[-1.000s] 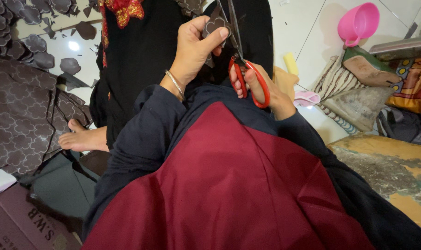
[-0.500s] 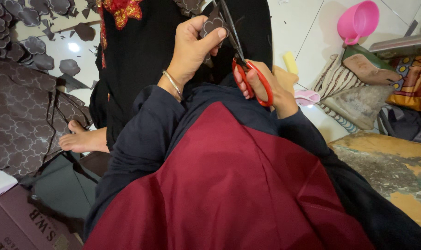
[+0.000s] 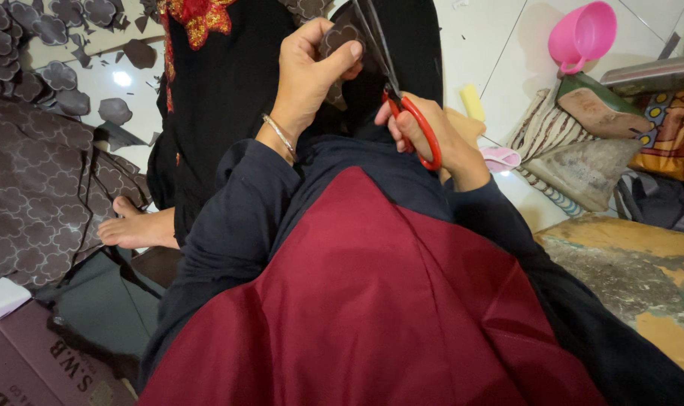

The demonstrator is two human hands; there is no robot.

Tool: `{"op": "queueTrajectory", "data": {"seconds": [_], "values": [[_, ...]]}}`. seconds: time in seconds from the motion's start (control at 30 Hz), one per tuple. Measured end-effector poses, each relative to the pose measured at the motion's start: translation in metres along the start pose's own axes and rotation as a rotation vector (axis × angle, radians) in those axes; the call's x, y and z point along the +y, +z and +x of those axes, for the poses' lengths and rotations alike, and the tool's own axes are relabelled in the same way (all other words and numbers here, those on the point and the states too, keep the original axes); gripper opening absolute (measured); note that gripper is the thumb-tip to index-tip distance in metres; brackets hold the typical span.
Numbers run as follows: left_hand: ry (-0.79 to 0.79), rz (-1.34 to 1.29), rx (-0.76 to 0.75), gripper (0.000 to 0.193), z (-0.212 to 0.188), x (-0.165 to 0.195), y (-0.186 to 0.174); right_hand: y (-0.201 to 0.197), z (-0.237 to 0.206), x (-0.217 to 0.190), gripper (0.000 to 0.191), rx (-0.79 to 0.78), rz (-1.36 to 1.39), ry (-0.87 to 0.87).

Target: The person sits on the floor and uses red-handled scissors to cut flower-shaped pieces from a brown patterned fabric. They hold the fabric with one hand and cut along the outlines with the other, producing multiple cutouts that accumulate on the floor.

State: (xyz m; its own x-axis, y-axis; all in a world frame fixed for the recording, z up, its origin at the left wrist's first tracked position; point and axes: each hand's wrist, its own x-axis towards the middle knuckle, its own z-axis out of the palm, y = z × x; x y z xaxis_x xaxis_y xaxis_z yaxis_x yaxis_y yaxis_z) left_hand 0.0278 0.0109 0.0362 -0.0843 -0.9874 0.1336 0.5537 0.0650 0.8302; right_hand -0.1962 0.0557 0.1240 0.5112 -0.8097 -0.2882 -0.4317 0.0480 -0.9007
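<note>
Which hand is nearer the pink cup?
Right. The right hand, holding red-handled scissors, sits closer to the pink cup; the left hand is farther left.

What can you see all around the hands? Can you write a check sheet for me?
Surface: pale tiled floor.
Job's things: red-handled scissors; dark scalloped fabric piece.
Clutter: cut fabric shapes, patterned brown sheet, pink scoop, cardboard box.
Hands: left hand pinches the piece; right hand grips the scissors.
Cables: nothing seen.
Surroundings: another person's bare foot, cushions.
</note>
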Motion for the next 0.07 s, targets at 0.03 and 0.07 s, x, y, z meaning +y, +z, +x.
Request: {"op": "queueTrajectory", "data": {"seconds": [0.03,0.07], "values": [[-0.005,-0.027,0.006,0.017,0.0005,-0.0017,-0.0007,-0.001,-0.0005,-0.0056,0.085,0.0,-0.016,-0.035],[-0.011,-0.054,0.013,0.021,0.0007,-0.0037,-0.0013,-0.0016,0.008,-0.0108,0.085,0.0,-0.016,-0.035]]}}
